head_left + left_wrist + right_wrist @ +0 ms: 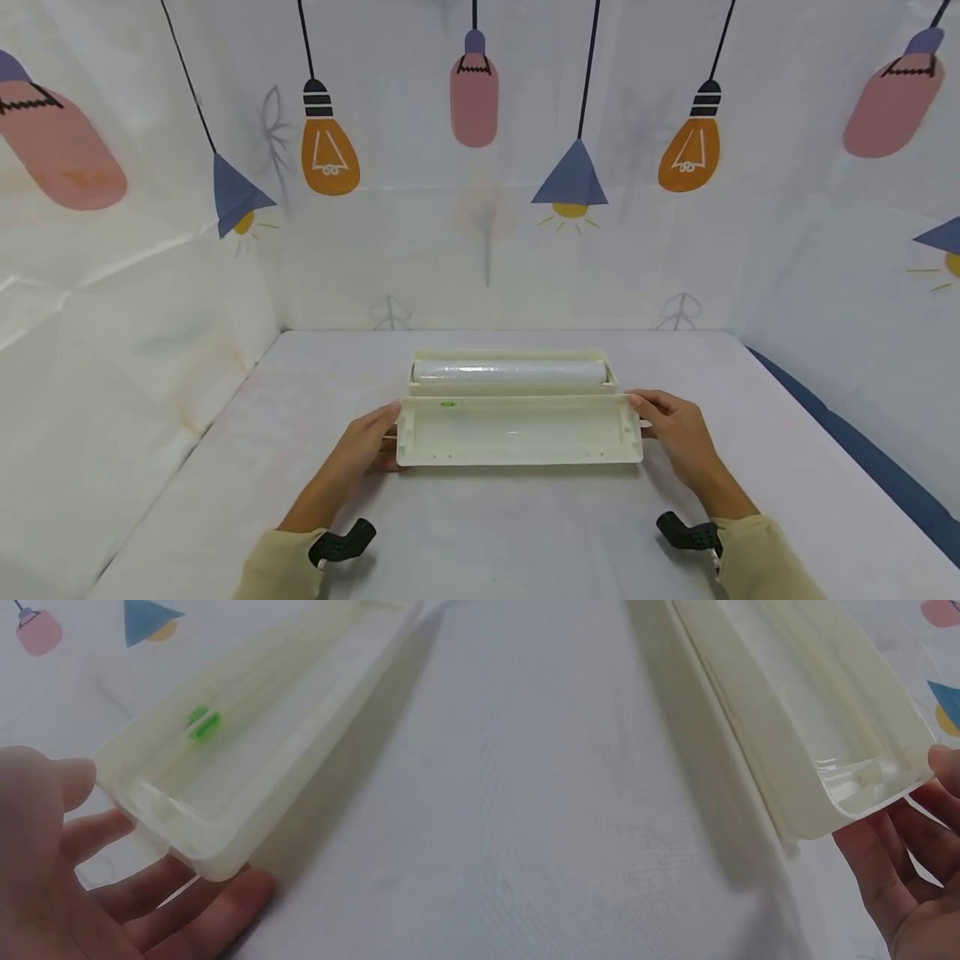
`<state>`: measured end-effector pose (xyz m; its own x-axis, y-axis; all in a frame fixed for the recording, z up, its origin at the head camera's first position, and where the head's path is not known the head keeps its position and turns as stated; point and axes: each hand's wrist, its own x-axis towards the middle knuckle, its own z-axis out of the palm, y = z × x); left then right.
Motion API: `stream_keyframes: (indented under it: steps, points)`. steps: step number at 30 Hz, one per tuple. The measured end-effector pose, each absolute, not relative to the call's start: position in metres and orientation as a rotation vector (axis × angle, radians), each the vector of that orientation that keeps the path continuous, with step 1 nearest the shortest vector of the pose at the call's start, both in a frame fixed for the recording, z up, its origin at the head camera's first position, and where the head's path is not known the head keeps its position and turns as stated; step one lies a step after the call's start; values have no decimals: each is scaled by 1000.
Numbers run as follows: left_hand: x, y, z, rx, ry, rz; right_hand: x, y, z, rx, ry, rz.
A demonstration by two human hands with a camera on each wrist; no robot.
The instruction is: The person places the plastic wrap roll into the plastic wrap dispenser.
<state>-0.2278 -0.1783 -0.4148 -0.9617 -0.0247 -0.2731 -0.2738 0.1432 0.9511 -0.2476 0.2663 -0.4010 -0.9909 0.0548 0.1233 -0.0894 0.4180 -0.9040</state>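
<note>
A long, shallow cream plastic lid [517, 433] lies with its hollow side up, spanning the gap between the two hands in the head view. My left hand [363, 442] grips its left end, thumb on the rim and fingers under the corner in the left wrist view. At the other end my right hand [677, 429] holds it, with the thumb [943, 763] at the edge and fingers beneath. A small green sticker [202, 724] marks the lid's inside near the left end. Right behind sits a cream dispenser box [517, 389] with a clear, shiny film roll [510, 372] inside.
The box stands on a white-covered table [495, 533] toward its back edge. A white sheet [420, 242] printed with hanging lamps and bulbs encloses the back and sides. Dark blue fabric [862, 442] runs along the right side.
</note>
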Motion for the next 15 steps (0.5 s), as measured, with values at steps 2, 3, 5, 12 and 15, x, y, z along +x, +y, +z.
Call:
stream_keyframes:
  steps: [2,3,5,12,15]
  points:
    - [-227,-178,-416,-271,2165,1972,-248,265,-399,36,-2506,1658]
    - [-226,-178,-416,-256,2143,2001,-248,264,-399,34,-2502,1670]
    - [-226,-178,-416,-236,2113,2049,-247,261,-399,30,-2490,1687]
    - [-229,-179,-413,-187,2127,2090,-246,260,-401,35,-2466,1684]
    - [-231,-179,-412,-190,2129,2077,-245,261,-402,66,-2458,1702]
